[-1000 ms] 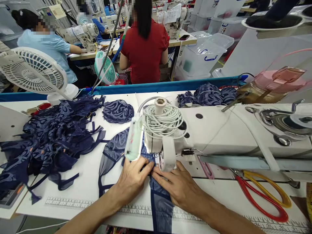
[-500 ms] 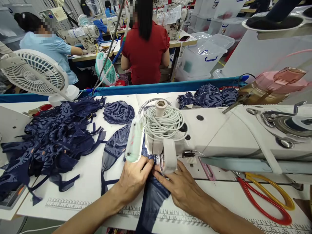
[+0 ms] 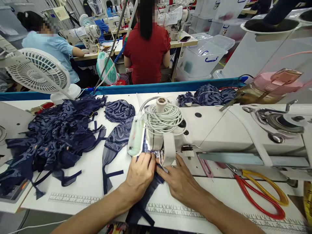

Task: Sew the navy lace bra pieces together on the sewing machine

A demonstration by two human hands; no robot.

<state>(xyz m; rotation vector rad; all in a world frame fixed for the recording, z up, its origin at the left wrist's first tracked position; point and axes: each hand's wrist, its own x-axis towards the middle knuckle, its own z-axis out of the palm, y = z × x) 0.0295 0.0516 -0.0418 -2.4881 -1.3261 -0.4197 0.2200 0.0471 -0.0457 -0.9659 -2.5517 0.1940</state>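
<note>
Under the head of a white sewing machine lies a navy mesh-and-lace garment piece, its tail hanging over the table's front edge. My left hand is closed on this piece, fingers bent, just left of the presser foot. On the other side of the foot, my right hand pinches the cloth between thumb and fingers, partly hidden by the machine's white guard. The needle itself is hard to make out. Left of my hands, another navy lace piece lies flat beside a lace cup.
A heap of navy lace pieces covers the table's left. Red-and-yellow-handled scissors lie at the right, near pink tweezers. Coiled white cord sits on the machine. A white fan stands at back left; co-workers sit beyond.
My left fingers have drawn in and bent more over the cloth. The garment's loose tail has shifted left and bunched below my left hand. My right hand stays by the foot.
</note>
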